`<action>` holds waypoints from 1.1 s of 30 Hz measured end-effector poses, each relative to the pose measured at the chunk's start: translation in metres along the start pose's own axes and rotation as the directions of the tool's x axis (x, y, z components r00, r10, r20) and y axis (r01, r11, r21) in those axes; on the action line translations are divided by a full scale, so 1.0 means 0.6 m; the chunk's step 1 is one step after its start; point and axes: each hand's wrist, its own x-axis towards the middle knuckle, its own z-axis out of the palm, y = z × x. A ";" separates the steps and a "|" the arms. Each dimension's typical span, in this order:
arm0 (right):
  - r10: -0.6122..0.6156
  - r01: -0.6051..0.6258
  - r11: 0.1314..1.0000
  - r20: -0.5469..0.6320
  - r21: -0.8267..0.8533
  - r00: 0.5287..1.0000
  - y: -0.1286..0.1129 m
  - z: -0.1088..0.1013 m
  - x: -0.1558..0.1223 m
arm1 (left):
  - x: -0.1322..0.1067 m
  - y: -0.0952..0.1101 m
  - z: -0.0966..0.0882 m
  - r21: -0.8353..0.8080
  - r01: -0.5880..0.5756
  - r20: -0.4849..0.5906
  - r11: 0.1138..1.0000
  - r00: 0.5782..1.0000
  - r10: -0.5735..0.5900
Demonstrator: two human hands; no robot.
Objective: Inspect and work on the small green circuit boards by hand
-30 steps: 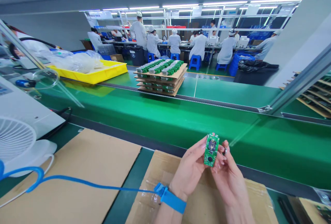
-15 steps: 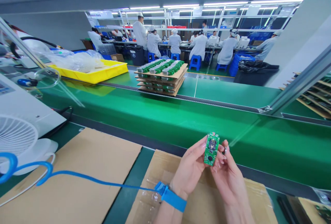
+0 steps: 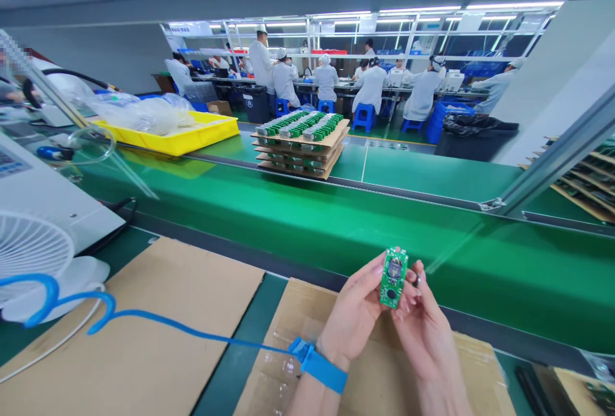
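A small green circuit board (image 3: pixel 394 278), with a dark round part and a metal-framed socket on its face, stands nearly upright above the cardboard. My left hand (image 3: pixel 353 316) is closed on its left edge, thumb along the side. Close by on the right, my right hand (image 3: pixel 427 332) pinches a small silvery piece (image 3: pixel 418 279) between thumb and finger; its exact kind is too small to make out. Some fingers of the right hand lie behind or beside the board. A blue wrist strap (image 3: pixel 324 368) with a coiled cord (image 3: pixel 192 332) goes round my left wrist.
Cardboard sheets (image 3: pixel 158 326) cover the near bench. Beyond runs a green conveyor belt (image 3: pixel 288 224). Across it stand stacked cardboard layers of boards (image 3: pixel 300 143) and a yellow tray (image 3: pixel 192 140) with plastic bags. A white fan (image 3: pixel 33 249) is at left. Several people in white coats sit far back.
Both hands and the board hold almost the same pose. At left, the blue coiled cord has shifted slightly to the right.
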 end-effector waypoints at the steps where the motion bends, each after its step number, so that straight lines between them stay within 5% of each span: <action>1: -0.001 0.001 1.000 0.003 -0.004 1.000 0.000 0.000 0.000 | 0.000 0.000 0.000 0.003 0.003 -0.001 1.000 1.000 -0.003; 33: 0.005 -0.005 1.000 -0.014 0.015 1.000 0.001 0.000 0.001 | -0.002 0.000 0.003 0.013 -0.020 0.008 1.000 1.000 0.020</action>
